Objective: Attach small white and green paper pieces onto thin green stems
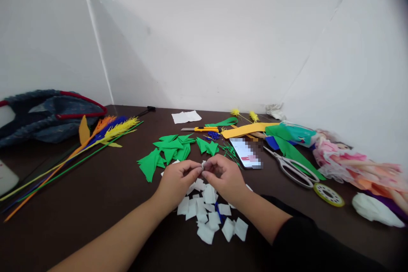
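White paper scrap [203, 163] sits pinched between the fingertips of left hand [174, 181] and right hand [225, 177], near loose white paper squares [209, 194]. Step in hand appears to be shaping the scrap; next move likely calls for light, steady fingertip pressure from both.

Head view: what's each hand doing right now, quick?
Left hand: closed, pinching a small white piece.
Right hand: closed, pinching the same piece.

Left hand [174, 185] and right hand [228, 178] close together, thumbs [194, 173] and index fingers [190, 163] pinching, both forearms [123, 229] slanting inward
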Available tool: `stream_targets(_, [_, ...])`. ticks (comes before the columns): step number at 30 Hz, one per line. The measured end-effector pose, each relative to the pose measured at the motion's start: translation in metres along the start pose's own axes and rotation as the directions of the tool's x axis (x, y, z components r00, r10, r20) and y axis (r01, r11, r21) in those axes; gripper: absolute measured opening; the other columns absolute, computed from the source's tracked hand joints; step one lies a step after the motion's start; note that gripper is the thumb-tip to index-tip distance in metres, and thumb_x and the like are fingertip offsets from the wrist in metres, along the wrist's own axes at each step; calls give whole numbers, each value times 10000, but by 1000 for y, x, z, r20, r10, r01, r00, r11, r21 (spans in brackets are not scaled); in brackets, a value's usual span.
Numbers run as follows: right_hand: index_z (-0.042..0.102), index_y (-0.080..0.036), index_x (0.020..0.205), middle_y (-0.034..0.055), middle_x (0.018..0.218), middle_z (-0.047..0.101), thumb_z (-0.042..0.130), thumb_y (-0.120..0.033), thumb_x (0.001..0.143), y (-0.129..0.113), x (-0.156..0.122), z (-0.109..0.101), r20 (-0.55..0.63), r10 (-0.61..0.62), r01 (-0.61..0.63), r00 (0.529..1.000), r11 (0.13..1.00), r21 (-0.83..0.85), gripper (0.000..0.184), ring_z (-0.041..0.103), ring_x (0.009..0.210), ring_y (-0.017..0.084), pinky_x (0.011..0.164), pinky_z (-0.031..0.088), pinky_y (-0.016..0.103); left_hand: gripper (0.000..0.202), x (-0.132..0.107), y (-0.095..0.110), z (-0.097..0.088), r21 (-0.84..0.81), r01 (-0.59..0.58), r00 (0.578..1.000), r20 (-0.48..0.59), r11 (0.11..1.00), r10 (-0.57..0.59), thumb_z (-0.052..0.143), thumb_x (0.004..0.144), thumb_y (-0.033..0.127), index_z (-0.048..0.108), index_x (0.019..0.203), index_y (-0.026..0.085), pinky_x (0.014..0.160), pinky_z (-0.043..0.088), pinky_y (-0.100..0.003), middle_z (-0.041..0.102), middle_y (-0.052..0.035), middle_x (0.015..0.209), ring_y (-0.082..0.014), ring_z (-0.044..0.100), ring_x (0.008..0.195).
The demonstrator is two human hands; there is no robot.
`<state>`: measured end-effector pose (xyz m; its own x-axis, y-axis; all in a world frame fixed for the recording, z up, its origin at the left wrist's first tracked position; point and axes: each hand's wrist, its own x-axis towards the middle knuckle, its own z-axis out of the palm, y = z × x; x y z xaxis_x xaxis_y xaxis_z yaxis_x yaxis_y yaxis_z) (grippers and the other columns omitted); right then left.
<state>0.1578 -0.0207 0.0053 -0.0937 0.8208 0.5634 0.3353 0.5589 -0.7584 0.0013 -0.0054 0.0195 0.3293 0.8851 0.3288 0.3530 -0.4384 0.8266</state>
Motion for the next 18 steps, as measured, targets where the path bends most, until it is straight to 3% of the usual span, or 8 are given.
stream_targets(7, [562,-197,732,5,707,566,567,-126,663,-3,4,-8,-22,-177,174,984,980,-94,99,545,651,125,613,468,258,196,3,2,3,-137,46,999,22,990,-43,537,744,342,641,748,175,631,444,-260,660,-15,707,-155,579,685])
stream_targets(18, [562,-196,710,10,714,578,550,-117,665,1,3,-11,-30,-117,115,993,992,-56,92,550,655,129,602,460,252,148,4,13,7,-95,60,998,4,994,-60,530,718,279,635,739,176,582,438,-259,646,-21,662,-155,571,637])
